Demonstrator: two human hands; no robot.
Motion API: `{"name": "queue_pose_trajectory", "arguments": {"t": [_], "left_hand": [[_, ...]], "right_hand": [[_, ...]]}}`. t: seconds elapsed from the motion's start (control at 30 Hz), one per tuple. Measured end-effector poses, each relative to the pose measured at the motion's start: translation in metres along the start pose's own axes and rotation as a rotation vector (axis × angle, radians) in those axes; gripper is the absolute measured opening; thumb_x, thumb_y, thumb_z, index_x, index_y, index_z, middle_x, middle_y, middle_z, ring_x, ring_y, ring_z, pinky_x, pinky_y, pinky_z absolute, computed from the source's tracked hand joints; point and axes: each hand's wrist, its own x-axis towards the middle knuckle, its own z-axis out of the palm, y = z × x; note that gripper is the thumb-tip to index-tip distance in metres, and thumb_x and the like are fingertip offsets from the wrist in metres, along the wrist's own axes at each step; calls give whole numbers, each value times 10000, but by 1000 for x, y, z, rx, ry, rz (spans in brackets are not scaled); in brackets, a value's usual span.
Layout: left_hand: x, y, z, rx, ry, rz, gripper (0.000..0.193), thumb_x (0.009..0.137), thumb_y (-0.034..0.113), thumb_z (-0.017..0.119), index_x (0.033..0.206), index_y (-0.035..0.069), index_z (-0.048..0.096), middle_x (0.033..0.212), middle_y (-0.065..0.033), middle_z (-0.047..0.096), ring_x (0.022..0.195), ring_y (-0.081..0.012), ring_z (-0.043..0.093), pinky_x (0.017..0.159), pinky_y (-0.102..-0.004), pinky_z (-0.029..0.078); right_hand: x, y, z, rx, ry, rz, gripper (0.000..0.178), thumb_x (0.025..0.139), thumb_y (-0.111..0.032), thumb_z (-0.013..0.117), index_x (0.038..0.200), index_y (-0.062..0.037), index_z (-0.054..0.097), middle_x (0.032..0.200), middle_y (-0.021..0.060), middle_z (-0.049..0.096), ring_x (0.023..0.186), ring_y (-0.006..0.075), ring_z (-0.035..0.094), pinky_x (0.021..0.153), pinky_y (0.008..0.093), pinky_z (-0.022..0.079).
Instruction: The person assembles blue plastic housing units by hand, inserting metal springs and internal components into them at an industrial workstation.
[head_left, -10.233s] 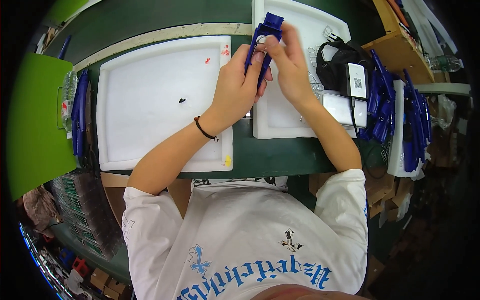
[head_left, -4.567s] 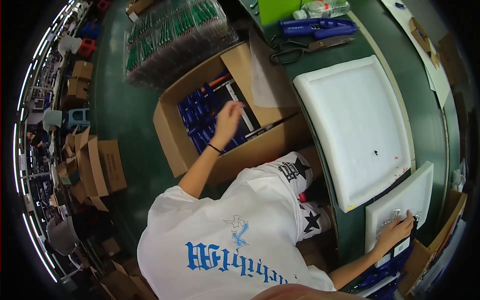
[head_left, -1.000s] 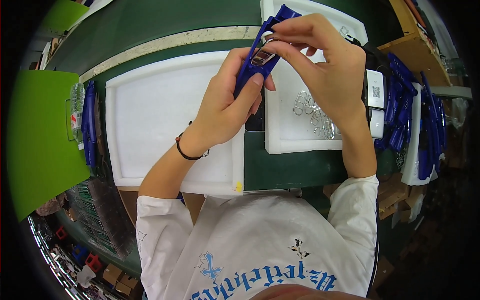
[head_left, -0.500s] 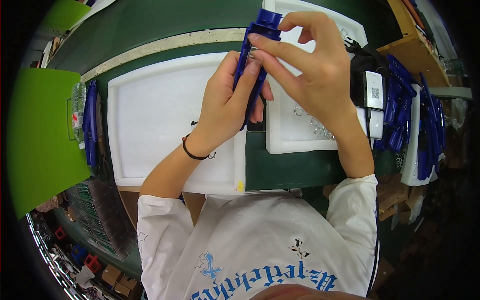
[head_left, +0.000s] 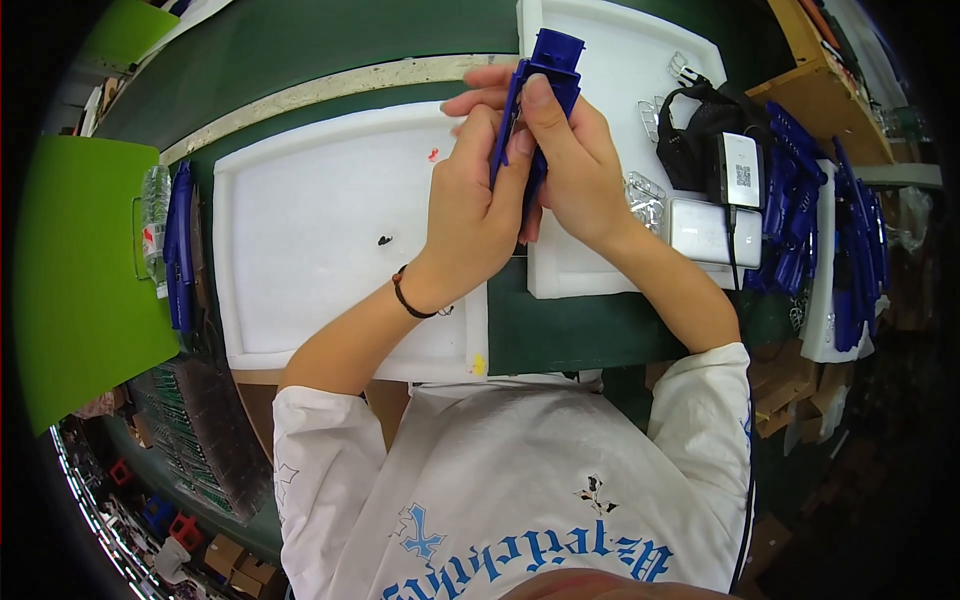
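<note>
A long blue plastic housing (head_left: pixel 557 75) is held up and tilted above the far middle of the bench, gripped between both my hands. My left hand (head_left: pixel 468 205) wraps round its lower left side, with the thumb lying along it. My right hand (head_left: pixel 575 165) closes on its right side, thumb pressed on the near face. Fingers show past the housing's left edge, behind it. The inside of the housing is mostly covered by my thumbs. Bent metal wire pieces (head_left: pixel 645 203) lie just right of my right hand, in a white foam tray (head_left: pixel 560 286).
Left of my hands is another white foam tray (head_left: pixel 320 240) with small black and red bits. To the right are a black strap (head_left: pixel 680 145), a white device (head_left: pixel 742 172) with a cable, a silver-white box (head_left: pixel 700 230) and piled blue parts (head_left: pixel 790 230). A bottle (head_left: pixel 156 225) stands far left.
My right hand has gone from pinching inside the housing's upper part to wrapping its right side, thumb on the face. The housing has shifted slightly right, uncovering wire pieces and the silver-white box.
</note>
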Motion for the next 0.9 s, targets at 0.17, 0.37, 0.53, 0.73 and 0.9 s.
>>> {"name": "queue_pose_trajectory", "arguments": {"t": [0.17,0.37,0.53,0.73,0.9], "left_hand": [[9,-25,13,94,81,97,261,1114,189,409,1284,19,510,716,-16,583,484,-64,513,436,-231,390],[9,-30,22,121,126,95,278,1107,190,427,1303,46,562,751,-20,624,509,-67,536,441,-232,412],[7,-30,20,156,160,90,286,1108,196,435,1316,50,567,744,-6,617,511,-60,528,448,-221,417],[14,-12,13,-282,11,-144,245,1102,278,480,1108,46,558,646,-27,585,468,-86,520,437,-242,400],[10,-12,7,-310,-58,-196,341,1102,364,483,1032,45,585,633,-27,591,478,-84,529,452,-235,411]], "right_hand": [[2,28,0,46,96,-29,471,1121,-417,398,1226,-4,598,1122,158,735,906,173,702,831,298,578],[1,32,1,23,204,-121,389,1106,-361,471,1189,-7,609,1091,147,749,845,156,706,781,299,577],[1,16,5,28,241,-11,360,1106,-281,501,1164,54,619,1043,130,728,891,161,659,800,292,554],[3,15,5,420,176,39,406,1125,-314,436,1205,55,585,1047,138,728,891,154,662,820,281,550],[-6,12,-11,-24,-9,-6,869,1033,-720,162,1350,-23,572,1171,120,723,638,90,665,437,198,510]]}}
